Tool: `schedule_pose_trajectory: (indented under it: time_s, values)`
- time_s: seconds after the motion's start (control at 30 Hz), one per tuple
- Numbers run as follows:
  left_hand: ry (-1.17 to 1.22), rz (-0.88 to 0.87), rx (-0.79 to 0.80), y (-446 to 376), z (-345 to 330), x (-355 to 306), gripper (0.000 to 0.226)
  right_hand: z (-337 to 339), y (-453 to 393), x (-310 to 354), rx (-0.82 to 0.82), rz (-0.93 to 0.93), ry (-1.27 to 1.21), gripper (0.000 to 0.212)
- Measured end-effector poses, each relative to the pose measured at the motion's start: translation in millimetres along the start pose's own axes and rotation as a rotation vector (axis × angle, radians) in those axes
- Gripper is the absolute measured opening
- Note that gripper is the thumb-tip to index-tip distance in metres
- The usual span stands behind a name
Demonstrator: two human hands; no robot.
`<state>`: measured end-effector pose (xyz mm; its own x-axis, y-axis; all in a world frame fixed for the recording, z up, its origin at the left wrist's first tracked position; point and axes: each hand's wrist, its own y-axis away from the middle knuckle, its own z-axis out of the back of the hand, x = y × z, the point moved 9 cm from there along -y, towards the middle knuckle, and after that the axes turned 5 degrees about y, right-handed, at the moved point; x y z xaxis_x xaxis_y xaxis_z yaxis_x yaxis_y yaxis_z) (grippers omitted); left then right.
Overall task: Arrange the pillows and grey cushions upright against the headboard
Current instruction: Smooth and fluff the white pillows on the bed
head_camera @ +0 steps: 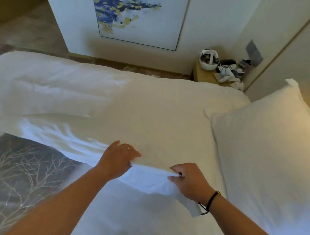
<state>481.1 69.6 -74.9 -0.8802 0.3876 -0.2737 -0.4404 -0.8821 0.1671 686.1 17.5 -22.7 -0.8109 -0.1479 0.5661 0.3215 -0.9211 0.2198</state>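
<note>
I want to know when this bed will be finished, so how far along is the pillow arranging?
Done: one white pillow already stands propped at the right. In hand: left hand and right hand both pinch a fold of white bedding near the edge. Left: no grey cushions are in view, so those remain to be placed.

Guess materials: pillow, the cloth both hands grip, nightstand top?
Pillow: white woven fabric, likely cotton, matte; soft puffed shape with fine creases. Cloth: thin white fabric, probably cotton sheeting; it bunches into a ridge between left hand and right hand. Nightstand: pale tan, smooth, possibly wood or laminate; too blurred for grain.
</note>
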Motion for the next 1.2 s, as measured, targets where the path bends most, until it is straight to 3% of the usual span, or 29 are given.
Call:
schedule_pose_trajectory:
  time_s: [0.1, 0.2, 0.3, 0.37, 0.47, 0.6, 0.73, 1.0, 1.1, 1.2]
  values:
    - [0.022, -0.092, 0.0, -25, 0, -85, 0.038, 32, 55, -57, -0.041, -0.088, -0.091, 0.039]
    - [0.01, -0.187, 0.118, -44, -14, -159, 0.029, 55, 104, -116, -0.01, -0.194, -0.12, 0.034]
    - [-0.051, -0.27, 0.242, -62, -37, -215, 0.013, 63, 139, -158, 0.044, -0.28, -0.057, 0.031]
    - [-0.099, -0.282, 0.267, -73, -49, -236, 0.014, 62, 150, -172, 0.044, -0.298, 0.044, 0.028]
    - [-0.084, -0.236, 0.276, -87, -52, -241, 0.023, 66, 150, -171, -0.04, -0.278, 0.156, 0.01]
    - [-0.053, -0.177, 0.345, -94, -47, -231, 0.024, 66, 131, -147, -0.161, -0.195, 0.363, 0.052]
    - [-0.012, -0.163, 0.384, -94, -44, -229, 0.022, 65, 114, -118, -0.297, -0.111, 0.486, 0.055]
    - [0.069, -0.119, 0.363, -100, -27, -204, 0.026, 117, 126, -148, -0.565, -0.403, 0.524, 0.039]
    - [0.0, -0.137, 0.297, -107, -16, -195, 0.036, 105, 119, -117, -0.583, -0.271, 0.579, 0.023]
    - [-0.154, -0.141, 0.19, -114, -4, -186, 0.052, 62, 100, -96, -0.464, -0.151, 0.521, 0.009]
